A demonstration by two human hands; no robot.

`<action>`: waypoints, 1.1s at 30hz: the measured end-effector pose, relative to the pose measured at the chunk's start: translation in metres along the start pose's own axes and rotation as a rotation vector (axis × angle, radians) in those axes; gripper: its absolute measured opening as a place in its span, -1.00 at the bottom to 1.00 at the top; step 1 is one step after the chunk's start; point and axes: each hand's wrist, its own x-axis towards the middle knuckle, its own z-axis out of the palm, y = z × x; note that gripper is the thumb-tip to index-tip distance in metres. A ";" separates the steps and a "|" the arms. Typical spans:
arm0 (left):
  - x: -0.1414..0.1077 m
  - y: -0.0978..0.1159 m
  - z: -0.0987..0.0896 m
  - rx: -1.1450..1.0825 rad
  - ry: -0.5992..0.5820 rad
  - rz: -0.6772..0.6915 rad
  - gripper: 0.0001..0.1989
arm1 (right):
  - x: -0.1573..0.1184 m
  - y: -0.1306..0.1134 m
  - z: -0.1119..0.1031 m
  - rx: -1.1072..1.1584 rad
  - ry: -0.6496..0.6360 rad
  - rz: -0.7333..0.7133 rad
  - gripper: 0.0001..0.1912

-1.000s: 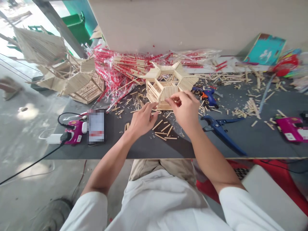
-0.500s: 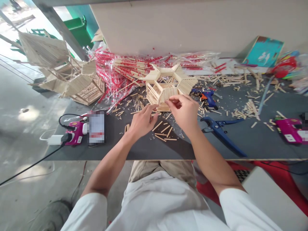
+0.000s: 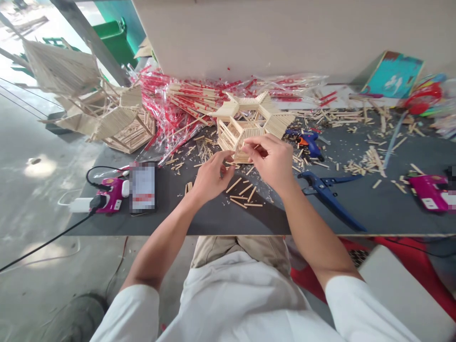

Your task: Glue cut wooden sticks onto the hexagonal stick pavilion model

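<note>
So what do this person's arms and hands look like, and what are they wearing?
Both hands are bare: the left hand and the right hand wear no gloves, and no watch or bracelet shows on either wrist. The forearms are uncovered up to loose white fabric sleeves ending near the elbows, on a white shirt worn over beige trousers.

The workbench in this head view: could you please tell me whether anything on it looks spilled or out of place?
Yes: the red-printed sticks spill out of clear plastic wrapping behind the hexagonal stick model, and loose stick offcuts lie scattered and unsorted across the dark bench top.
</note>
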 end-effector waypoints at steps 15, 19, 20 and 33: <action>-0.001 0.003 -0.002 0.065 0.023 0.022 -0.60 | -0.001 0.006 0.010 -0.092 -0.042 -0.062 -0.83; -0.001 0.004 -0.002 0.082 0.034 0.027 -0.59 | -0.004 0.007 0.009 -0.096 -0.085 -0.045 -0.79; -0.001 0.004 -0.001 0.083 0.037 0.027 -0.58 | -0.004 0.007 0.008 -0.092 -0.091 -0.042 -0.76; 0.000 0.007 0.000 0.102 0.038 0.056 -0.59 | -0.003 0.004 0.010 -0.087 -0.053 -0.105 -0.81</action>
